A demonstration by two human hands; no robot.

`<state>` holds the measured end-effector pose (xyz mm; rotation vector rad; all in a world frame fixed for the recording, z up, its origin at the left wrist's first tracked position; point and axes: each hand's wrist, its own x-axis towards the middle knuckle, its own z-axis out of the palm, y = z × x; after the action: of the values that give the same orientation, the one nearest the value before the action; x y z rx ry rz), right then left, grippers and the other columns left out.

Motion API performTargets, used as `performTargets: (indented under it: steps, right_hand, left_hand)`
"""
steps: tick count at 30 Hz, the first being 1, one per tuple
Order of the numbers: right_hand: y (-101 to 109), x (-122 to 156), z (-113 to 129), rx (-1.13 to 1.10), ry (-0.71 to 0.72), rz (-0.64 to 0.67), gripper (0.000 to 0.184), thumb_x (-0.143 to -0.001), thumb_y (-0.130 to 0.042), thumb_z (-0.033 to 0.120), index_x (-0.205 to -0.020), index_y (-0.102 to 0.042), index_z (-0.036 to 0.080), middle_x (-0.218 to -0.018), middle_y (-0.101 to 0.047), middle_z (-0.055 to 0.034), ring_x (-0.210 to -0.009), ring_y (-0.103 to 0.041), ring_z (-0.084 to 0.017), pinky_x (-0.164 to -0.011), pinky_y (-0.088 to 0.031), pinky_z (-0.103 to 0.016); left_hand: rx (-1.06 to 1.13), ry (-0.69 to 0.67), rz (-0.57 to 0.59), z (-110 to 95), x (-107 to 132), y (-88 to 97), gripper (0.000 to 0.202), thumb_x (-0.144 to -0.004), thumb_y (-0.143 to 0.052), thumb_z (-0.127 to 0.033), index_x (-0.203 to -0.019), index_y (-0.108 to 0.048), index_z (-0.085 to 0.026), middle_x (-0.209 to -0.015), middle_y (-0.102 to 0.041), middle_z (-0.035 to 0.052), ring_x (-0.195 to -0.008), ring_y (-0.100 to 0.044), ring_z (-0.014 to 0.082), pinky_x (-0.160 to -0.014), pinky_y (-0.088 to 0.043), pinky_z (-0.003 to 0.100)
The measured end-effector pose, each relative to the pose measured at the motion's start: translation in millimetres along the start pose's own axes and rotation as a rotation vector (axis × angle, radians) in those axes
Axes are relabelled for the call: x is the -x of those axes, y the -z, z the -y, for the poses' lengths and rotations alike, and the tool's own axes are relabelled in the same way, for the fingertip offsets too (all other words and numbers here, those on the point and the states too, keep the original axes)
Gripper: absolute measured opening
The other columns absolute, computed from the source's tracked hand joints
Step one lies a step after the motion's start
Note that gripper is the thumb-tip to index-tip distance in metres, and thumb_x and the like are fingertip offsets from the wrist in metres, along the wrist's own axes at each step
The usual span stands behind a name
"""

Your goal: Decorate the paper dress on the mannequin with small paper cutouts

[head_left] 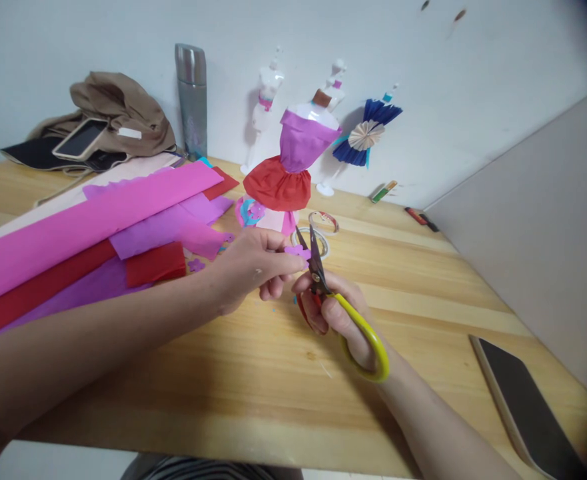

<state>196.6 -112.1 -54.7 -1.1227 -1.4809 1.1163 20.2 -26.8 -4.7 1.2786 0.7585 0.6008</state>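
Observation:
My left hand (253, 267) pinches a small purple paper piece (297, 251) above the wooden table (283, 393). My right hand (340, 320) grips yellow-handled scissors (323, 280), their blades parted around that paper piece. Just behind the hands stands a small white mannequin (293, 167) dressed in a purple paper top and a red paper skirt. Sheets of pink, purple and red crepe paper (88, 240) lie spread to the left, with small cut purple flowers (196, 265) beside them.
Rolls of tape (324, 222) lie behind the scissors. Two more mannequins (268, 100) and a blue paper fan (366, 133) stand by the wall, beside a steel flask (192, 100). A brown bag with a phone (98, 127) sits far left. A dark tablet (523, 400) lies right.

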Motion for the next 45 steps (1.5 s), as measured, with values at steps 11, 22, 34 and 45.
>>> performTargets:
  steps: [11,22,34,45]
  right_hand:
    - [0,1,-1,-0.032,-0.013,0.006,0.051,-0.088,-0.064,0.072,-0.099,-0.066,0.022,-0.056,-0.041,0.0062,-0.045,-0.031,-0.011,-0.042,-0.027,-0.027]
    - [0,3,2,-0.044,-0.023,0.014,0.046,-0.089,-0.064,0.068,-0.099,-0.067,0.023,-0.059,-0.042,0.0055,-0.046,-0.031,-0.011,-0.043,-0.023,-0.028]
    - [-2,3,3,-0.059,-0.023,0.027,0.047,-0.090,-0.063,0.067,-0.098,-0.064,0.021,-0.056,-0.041,0.0076,-0.043,-0.030,-0.009,-0.041,-0.022,-0.026]
    - [-2,5,0,-0.050,-0.060,0.016,0.051,-0.089,-0.061,0.072,-0.098,-0.063,0.021,-0.054,-0.040,0.0091,-0.039,-0.029,-0.008,-0.038,-0.020,-0.024]
  left_hand:
    - [0.008,-0.014,-0.026,-2,0,0.9,0.024,-0.075,-0.062,-0.013,-0.052,-0.054,-0.016,-0.042,-0.051,-0.0029,-0.036,-0.045,0.0055,-0.036,-0.032,0.016]
    - [-0.032,-0.048,-0.059,-5,2,1.2,0.028,-0.076,-0.062,-0.010,-0.052,-0.050,-0.017,-0.042,-0.051,-0.0038,-0.037,-0.042,0.0045,-0.039,-0.031,0.017]
    - [-0.284,-0.140,-0.120,-16,0,2.1,0.031,-0.075,-0.063,-0.007,-0.050,-0.047,-0.016,-0.038,-0.041,-0.0078,-0.036,-0.034,0.0024,-0.042,-0.021,0.019]
    - [-0.285,-0.090,-0.057,-23,4,7.2,0.032,-0.073,-0.064,-0.010,-0.047,-0.047,-0.017,-0.037,-0.044,-0.0051,-0.036,-0.035,0.0037,-0.040,-0.023,0.018]
